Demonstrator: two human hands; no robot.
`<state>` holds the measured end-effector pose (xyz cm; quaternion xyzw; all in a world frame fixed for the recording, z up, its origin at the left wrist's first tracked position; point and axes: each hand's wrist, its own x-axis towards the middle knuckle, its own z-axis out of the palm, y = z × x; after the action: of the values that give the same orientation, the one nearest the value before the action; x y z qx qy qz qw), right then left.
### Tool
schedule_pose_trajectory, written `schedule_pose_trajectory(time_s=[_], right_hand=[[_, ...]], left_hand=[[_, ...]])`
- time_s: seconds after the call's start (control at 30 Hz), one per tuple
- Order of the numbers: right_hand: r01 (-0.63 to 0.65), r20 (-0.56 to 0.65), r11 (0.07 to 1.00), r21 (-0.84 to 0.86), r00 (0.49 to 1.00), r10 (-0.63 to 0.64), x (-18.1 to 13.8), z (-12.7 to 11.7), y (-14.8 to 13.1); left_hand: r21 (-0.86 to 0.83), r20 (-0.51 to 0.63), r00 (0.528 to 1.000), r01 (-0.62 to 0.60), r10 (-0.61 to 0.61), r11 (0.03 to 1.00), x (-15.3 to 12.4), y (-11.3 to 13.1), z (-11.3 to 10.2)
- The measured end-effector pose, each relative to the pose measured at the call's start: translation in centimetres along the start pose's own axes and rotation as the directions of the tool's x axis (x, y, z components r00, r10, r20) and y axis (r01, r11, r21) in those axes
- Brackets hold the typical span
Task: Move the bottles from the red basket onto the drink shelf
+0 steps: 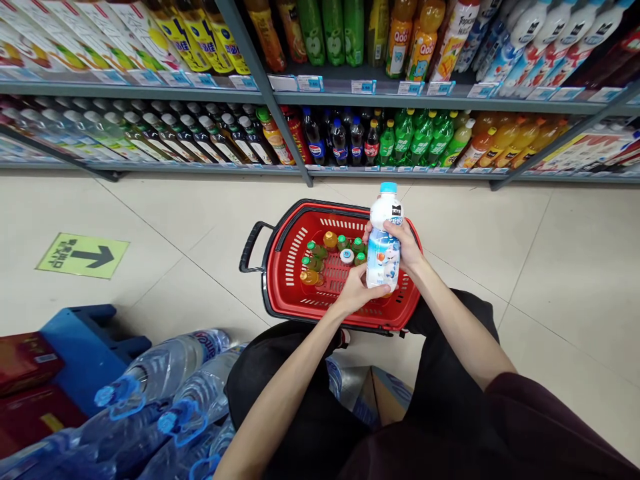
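Observation:
A white and blue drink bottle point(384, 243) with a light blue cap stands upright between my two hands, above the right part of a red shopping basket point(280, 293). My left hand point(361, 288) grips the bottle low down, near its base. Higher up, my right hand point(404, 245) wraps round its right side. Inside the basket are several small bottles, among them green-capped ones point(317, 251), orange ones point(311, 277) and a white-capped one point(347, 256). The bottle and my hands hide part of the basket's contents. The basket's black handle point(253, 247) sticks out to the left.
Shelves point(200, 90) of bottled drinks run along the back. Large water bottles point(165, 367) lie at the lower left, beside a blue stand point(90, 340) and red boxes point(30, 373). A yellow-green arrow sign point(83, 255) is on the tiled floor.

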<state>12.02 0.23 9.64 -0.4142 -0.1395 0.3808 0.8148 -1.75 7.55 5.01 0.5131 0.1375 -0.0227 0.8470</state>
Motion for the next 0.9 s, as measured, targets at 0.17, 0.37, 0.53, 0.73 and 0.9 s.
schedule_pose_trajectory(time_s=[0.17,0.37,0.53,0.73,0.9], right_hand=[[-0.031,-0.029,0.998,0.05,0.999,0.032,0.0,0.1,-0.5],[-0.042,-0.119,0.998,0.055,0.992,0.048,0.3,0.1,-1.0],[-0.019,-0.16,0.999,0.047,0.987,0.026,0.7,-0.5,-0.5],[-0.071,-0.18,0.996,-0.049,0.982,0.062,0.9,-0.9,-0.1],[-0.054,-0.157,0.998,-0.044,0.986,0.046,1.0,-1.0,0.0]], left_hand=[[-0.171,0.11,0.994,0.039,-0.02,0.984,0.1,-0.5,-0.4],[-0.258,0.167,0.986,0.072,-0.029,0.963,0.7,-0.8,-0.6],[-0.265,0.09,0.995,0.054,-0.031,0.963,1.2,-1.0,0.0],[-0.159,0.007,1.0,0.022,-0.021,0.987,1.4,-1.2,0.0],[-0.129,0.008,1.0,0.026,-0.025,0.991,1.3,-0.7,0.0]])
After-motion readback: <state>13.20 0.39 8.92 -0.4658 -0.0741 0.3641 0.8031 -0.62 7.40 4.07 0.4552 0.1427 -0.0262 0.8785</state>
